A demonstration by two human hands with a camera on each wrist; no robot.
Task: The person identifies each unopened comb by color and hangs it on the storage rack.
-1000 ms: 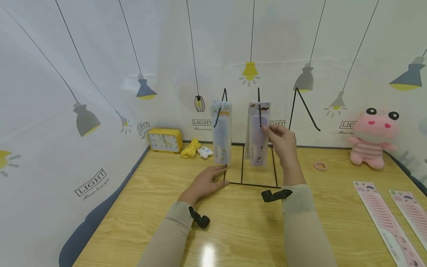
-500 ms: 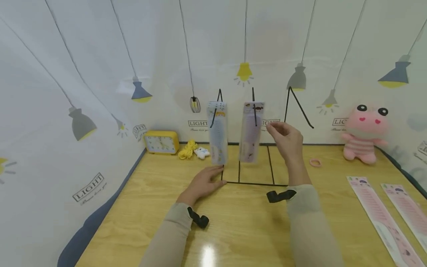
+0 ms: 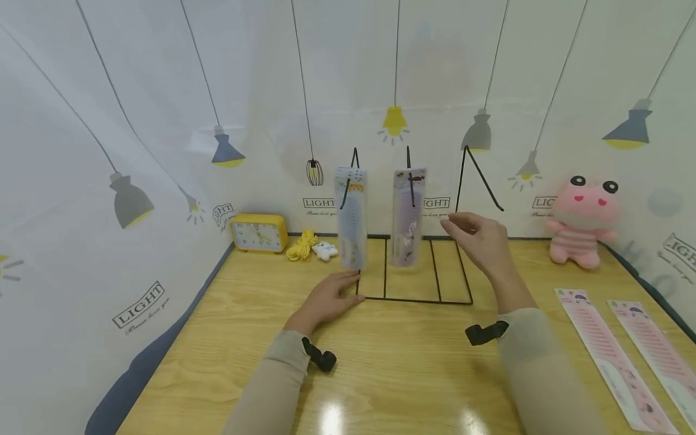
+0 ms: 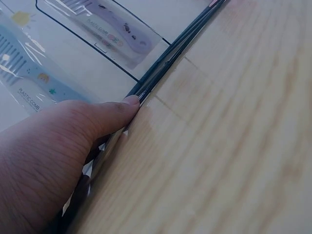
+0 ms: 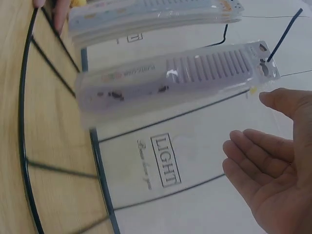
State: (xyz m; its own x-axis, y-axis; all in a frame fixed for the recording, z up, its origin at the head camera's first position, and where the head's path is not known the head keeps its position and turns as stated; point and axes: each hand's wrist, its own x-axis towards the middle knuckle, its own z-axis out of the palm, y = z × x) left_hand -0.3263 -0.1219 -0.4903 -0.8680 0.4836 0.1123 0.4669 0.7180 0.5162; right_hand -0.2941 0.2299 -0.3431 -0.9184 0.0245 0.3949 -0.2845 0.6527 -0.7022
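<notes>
A black wire display rack stands on the table with hooks along its top. Packaged blue combs hang in a stack from the left hook; packaged purple combs hang from the middle one. The right hook bears nothing. My left hand holds the rack's front left corner, its thumb on the base wire and its other fingers mostly hidden in the left wrist view. Beside the purple combs and apart from them, my right hand is in the air with nothing in it, fingers loosely bent.
Two packaged pink combs lie at the right of the table. A pink plush toy sits at the back right. Left of the rack are a yellow clock, a yellow cord bundle and a small white star-shaped toy.
My right hand has let go of the purple comb package and moved right and slightly down from it. The purple combs hang free on the middle hook. My left hand stays at the rack's corner.
</notes>
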